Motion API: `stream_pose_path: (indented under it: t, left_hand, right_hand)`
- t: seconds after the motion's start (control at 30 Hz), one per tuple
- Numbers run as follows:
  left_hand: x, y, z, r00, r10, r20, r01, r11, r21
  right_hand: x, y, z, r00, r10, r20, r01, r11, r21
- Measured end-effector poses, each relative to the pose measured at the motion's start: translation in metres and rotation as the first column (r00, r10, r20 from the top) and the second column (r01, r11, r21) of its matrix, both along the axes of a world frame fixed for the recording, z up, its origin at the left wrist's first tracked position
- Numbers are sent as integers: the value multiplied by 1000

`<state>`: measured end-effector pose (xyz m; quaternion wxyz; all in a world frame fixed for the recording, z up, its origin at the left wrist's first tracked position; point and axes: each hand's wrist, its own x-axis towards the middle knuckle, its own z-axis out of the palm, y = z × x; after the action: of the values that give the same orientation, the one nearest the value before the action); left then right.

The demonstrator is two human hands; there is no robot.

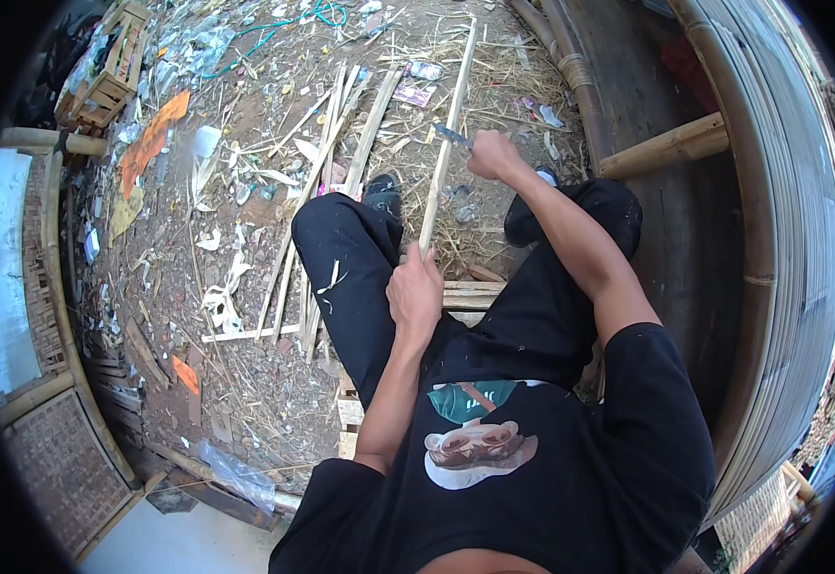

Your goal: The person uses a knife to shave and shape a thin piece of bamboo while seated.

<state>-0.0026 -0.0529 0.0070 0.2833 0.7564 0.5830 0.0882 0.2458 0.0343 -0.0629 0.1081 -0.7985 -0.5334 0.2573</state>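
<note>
My left hand [417, 295] is closed around the near end of a long, pale bamboo strip [460, 84], just in front of my lap. The strip slants up and away from me, slightly to the right. In my right hand [495, 156] is a knife [453, 136], the fist wrapped around its handle. Its blade points left and lies across the strip about halfway along; whether it cuts into the wood I cannot tell. Thin shavings cling to my black trousers [334, 251].
Several bamboo strips [368, 134] lie on the littered ground left of my knees. A wooden crate [111, 77] stands at the far left, near an orange scrap [153, 134]. Along my right runs a bamboo-framed structure [666, 143]. Wooden slats [470, 296] show between my legs.
</note>
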Motion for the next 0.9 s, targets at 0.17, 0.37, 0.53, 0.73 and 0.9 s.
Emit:
stream_pose_path:
  t: [0.17, 0.37, 0.53, 0.73, 0.9]
  left_hand:
    - [2, 4, 8, 1000, 25, 9, -25, 1000, -1]
    - [-1, 3, 8, 999, 7, 47, -5, 999, -49]
    - [-4, 5, -1, 990, 2, 142, 12, 995, -96]
    - [-7, 10, -3, 977, 31, 212, -3, 992, -129]
    - [-4, 8, 5, 987, -3, 158, 27, 988, -150]
  right_hand:
    - [-19, 4, -6, 987, 153, -42, -150, 987, 63]
    - [-10, 3, 5, 999, -21, -42, 22, 999, 36]
    - [8, 9, -10, 998, -52, -31, 52, 998, -23]
    - [-5, 13, -16, 996, 45, -78, -47, 999, -20]
    - [32, 18, -26, 991, -130, 34, 128, 991, 48]
